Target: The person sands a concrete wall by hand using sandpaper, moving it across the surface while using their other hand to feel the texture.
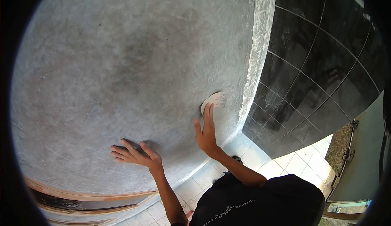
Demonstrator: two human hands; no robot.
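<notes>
A grey plastered wall [134, 75] fills most of the view. My left hand [136, 154] lies on it with the fingers spread, holding nothing. Further right, my right hand [207, 132] holds a white sandpaper disc [220, 99] against the wall. Its fingers are laid over the disc's lower part, and the thumb stands apart to the left. Dark printed marks show on the disc's upper right; the side facing the wall is hidden.
Right of a rough pale plaster edge [260, 34] is a black tiled wall [309, 59]. A wood-framed opening [89, 199] lies at lower left. White floor tiles [207, 177] run along the wall's foot. At far right stands a pale green panel [364, 144].
</notes>
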